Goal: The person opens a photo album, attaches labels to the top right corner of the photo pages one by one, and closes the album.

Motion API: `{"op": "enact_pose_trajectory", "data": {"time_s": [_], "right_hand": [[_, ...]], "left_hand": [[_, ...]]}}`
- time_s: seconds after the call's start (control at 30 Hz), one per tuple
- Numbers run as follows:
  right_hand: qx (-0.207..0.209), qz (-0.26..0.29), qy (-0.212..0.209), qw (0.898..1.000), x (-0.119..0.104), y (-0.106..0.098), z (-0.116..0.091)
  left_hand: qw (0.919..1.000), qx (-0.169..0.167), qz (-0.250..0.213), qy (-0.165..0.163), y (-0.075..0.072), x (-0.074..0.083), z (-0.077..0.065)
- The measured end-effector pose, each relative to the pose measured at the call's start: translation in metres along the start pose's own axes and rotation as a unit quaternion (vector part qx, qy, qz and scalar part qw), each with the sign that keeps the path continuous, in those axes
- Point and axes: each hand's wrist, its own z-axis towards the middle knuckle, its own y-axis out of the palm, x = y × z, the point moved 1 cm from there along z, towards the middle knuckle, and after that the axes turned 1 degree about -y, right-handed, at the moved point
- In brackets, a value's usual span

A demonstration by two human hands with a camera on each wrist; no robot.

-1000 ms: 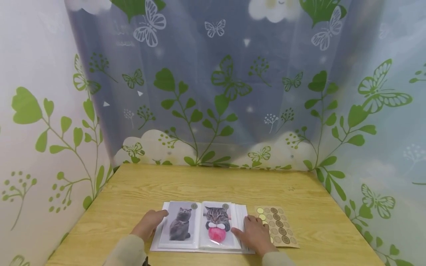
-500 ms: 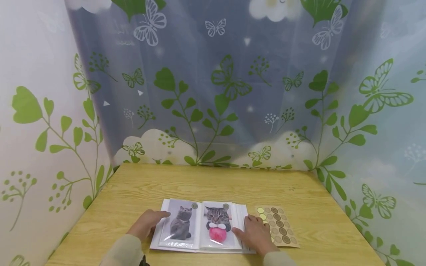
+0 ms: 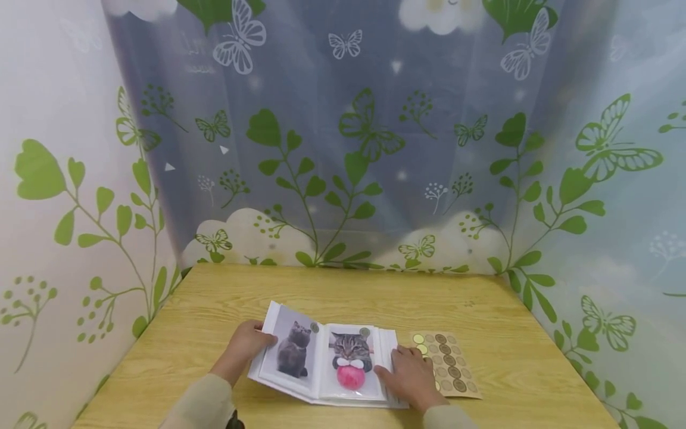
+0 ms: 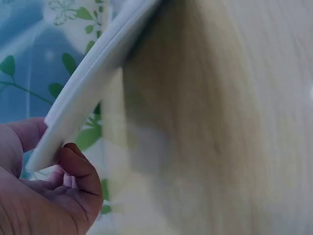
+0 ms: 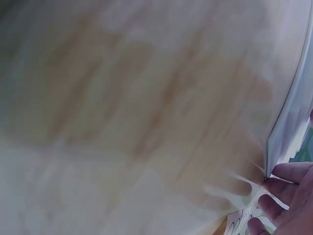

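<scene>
An open photo album point(image 3: 320, 372) with white pages lies on the wooden table. Its left page shows a grey cat photo point(image 3: 293, 351); its right page has a tabby cat photo with a pink ball point(image 3: 349, 360). My left hand point(image 3: 243, 348) pinches the left cover's outer edge, thumb on top, holding that side tilted up. The left wrist view shows curled fingers point(image 4: 80, 169) beneath the raised cover point(image 4: 93, 73). On the album's right edge rests my right hand point(image 3: 411, 376), its thumb by the page. Fingertips touch the album's edge point(image 5: 288, 117) in the right wrist view.
A brown sheet of round stickers point(image 3: 452, 364) lies right of the album, partly behind my right hand. The wooden table point(image 3: 332, 292) extends back to a printed curtain point(image 3: 343, 196), with more curtain on both sides.
The album's left side has risen from the table and tilted up with my left hand, which has moved up. My right hand stays at the album's right edge.
</scene>
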Motion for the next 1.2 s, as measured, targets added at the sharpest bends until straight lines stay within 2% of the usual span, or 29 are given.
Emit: {"op": "enact_pose_trajectory", "data": {"time_s": [0.33, 0.53, 0.8, 0.93, 1.03, 1.2], "right_hand": [[0.002, 0.025, -0.009, 1.000, -0.014, 0.004, 0.004], [-0.006, 0.029, -0.004, 1.000, -0.024, 0.007, 0.008], [-0.010, 0.035, -0.007, 0.999, -0.036, 0.011, 0.013], [-0.012, 0.037, -0.012, 0.999, -0.038, 0.011, 0.014], [-0.015, 0.034, -0.025, 0.999, -0.035, 0.010, 0.014], [-0.004, 0.042, -0.061, 0.997, -0.025, 0.006, 0.012]], "left_hand": [[0.9989, 0.015, 0.007, 0.045, 0.004, 0.038, 0.000], [0.9968, 0.010, 0.040, 0.068, 0.014, 0.059, -0.001], [0.9863, 0.015, 0.112, 0.120, 0.043, 0.088, -0.008], [0.9811, 0.007, 0.129, 0.143, 0.062, 0.098, -0.013], [0.9772, -0.008, 0.138, 0.161, 0.077, 0.099, -0.016], [0.9681, -0.034, 0.161, 0.189, 0.096, 0.089, -0.021]]}}
